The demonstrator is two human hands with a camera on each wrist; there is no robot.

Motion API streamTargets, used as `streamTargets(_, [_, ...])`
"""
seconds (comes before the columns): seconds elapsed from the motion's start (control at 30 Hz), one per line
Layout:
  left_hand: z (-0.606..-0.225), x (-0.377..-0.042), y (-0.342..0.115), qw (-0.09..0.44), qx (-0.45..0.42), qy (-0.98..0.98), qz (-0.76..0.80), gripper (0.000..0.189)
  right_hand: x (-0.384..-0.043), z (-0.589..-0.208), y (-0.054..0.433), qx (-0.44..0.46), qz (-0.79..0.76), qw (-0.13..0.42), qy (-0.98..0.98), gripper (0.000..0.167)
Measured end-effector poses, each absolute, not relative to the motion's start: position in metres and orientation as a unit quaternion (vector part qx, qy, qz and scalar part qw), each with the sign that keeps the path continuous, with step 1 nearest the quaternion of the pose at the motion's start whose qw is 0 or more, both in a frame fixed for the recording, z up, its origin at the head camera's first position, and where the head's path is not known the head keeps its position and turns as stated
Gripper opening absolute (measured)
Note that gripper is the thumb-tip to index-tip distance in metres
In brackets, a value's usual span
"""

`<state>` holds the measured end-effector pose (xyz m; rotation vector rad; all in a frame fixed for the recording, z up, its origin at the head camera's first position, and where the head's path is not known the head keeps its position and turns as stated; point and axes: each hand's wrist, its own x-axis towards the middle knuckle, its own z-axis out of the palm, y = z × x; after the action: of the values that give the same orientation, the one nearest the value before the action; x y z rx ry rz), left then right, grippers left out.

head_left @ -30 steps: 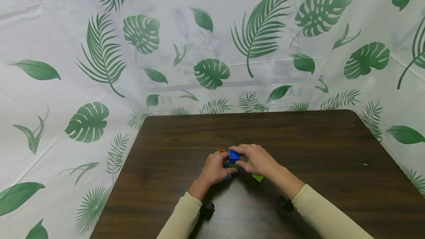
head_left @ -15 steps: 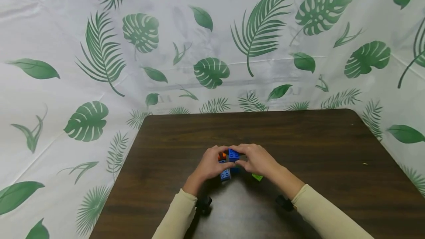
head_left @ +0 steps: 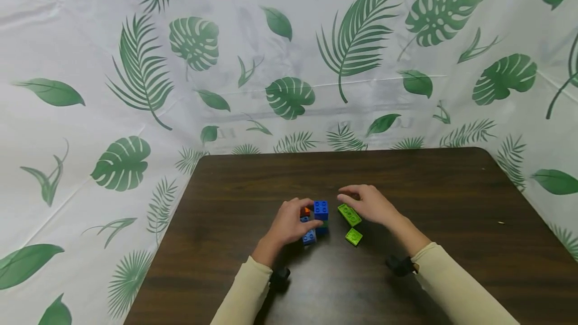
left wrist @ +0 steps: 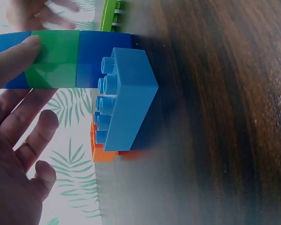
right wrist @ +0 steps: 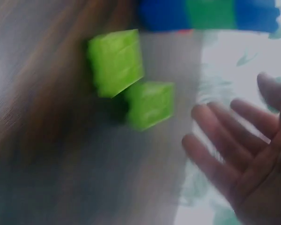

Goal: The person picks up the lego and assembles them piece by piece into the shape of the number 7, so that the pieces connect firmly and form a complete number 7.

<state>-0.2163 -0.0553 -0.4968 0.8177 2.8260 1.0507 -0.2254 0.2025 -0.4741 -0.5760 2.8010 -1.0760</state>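
A stack of toy building bricks (head_left: 321,209) stands upright on the table, a green brick (left wrist: 54,58) between two dark blue ones. My left hand (head_left: 289,223) pinches the stack at the green brick, thumb on one side and fingers on the other. Close by the stack lies a lighter blue brick (left wrist: 133,84), with an orange brick (left wrist: 103,149) behind it, partly hidden. My right hand (head_left: 372,205) is in the air with its fingers spread and nothing in it. It is nearest a long lime green brick (head_left: 349,214); a square lime one (head_left: 354,236) lies in front of that.
The dark wooden table (head_left: 244,184) runs back to a white cloth (head_left: 253,64) printed with green leaves. A tiny yellowish bit (head_left: 500,222) lies toward the table's right side. Each wrist carries a black camera (head_left: 399,266).
My right hand has let go of the top blue brick and moved right, uncovering the lime bricks. The left hand keeps its place by the stack.
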Motion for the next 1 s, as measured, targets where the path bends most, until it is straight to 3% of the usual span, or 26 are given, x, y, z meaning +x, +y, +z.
streamTargets(0.17, [-0.496, -0.215, -0.056, 0.012, 0.26, 0.899, 0.353, 0.048, -0.225, -0.492, 0.217, -0.118, -0.286, 0.068, 0.949, 0.037])
streamTargets(0.4, [-0.5, -0.213, -0.055, 0.007, 0.27, 0.886, 0.377, 0.047, -0.214, -0.504, 0.211, -0.082, -0.197, 0.08, 0.974, 0.049])
streamTargets(0.57, [-0.501, -0.213, -0.054, 0.006, 0.267, 0.882, 0.388, 0.048, -0.212, -0.503, 0.207, -0.073, -0.184, 0.084, 0.977, 0.049])
streamTargets(1.0, [-0.508, -0.213, -0.053, 0.002, 0.273, 0.858, 0.435, 0.039, -0.217, -0.512, 0.214, -0.051, -0.258, 0.063, 0.963, 0.021])
